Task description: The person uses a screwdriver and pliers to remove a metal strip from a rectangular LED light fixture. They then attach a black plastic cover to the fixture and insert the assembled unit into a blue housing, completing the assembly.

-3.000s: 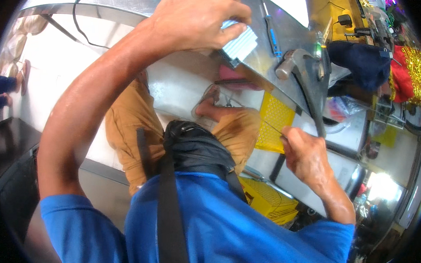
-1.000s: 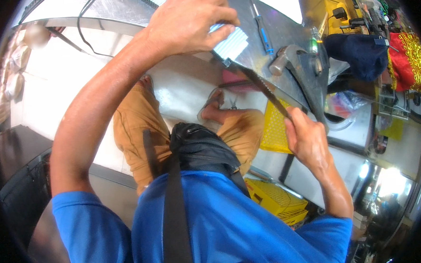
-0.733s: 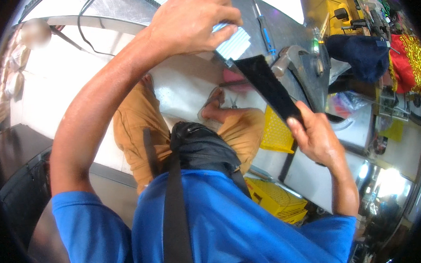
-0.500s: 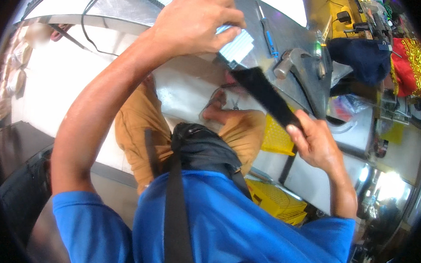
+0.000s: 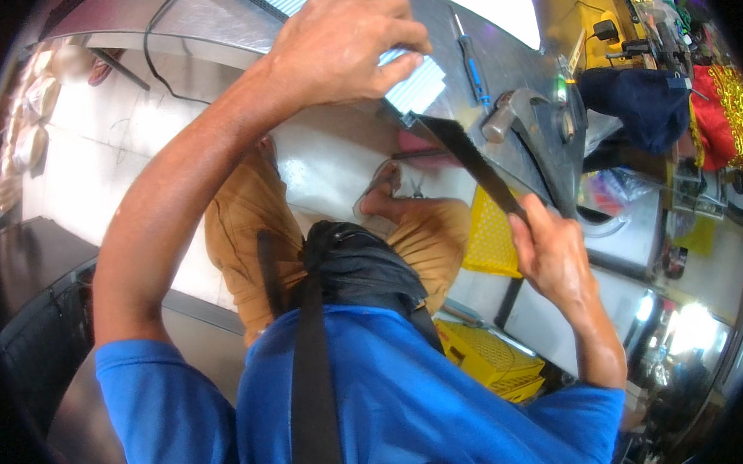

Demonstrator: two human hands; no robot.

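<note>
1. Two hands: the left hand (image 5: pixel 341 44) at 12 o'clock, the right hand (image 5: pixel 553 252) at 3 o'clock.
2. One dark flat strip (image 5: pixel 468 155), gripped in the right hand's fingers (image 5: pixel 524 224).
3. One pale ribbed block (image 5: pixel 414 87) under the left hand.
4. One hammer (image 5: pixel 521 115) on the metal worktop (image 5: pixel 496 49) at 1 o'clock.
5. One screwdriver (image 5: pixel 470 59) on the same worktop, beside the hammer.
6. One white oval plate (image 5: pixel 494 3) at 1 o'clock.
7. Two yellow crates: one (image 5: pixel 489 234) at 3 o'clock, one (image 5: pixel 487 360) at 5 o'clock.
8. One black cable (image 5: pixel 156 54) at 11 o'clock.
9. One dark strap bag (image 5: pixel 357 270) at the centre.
</note>
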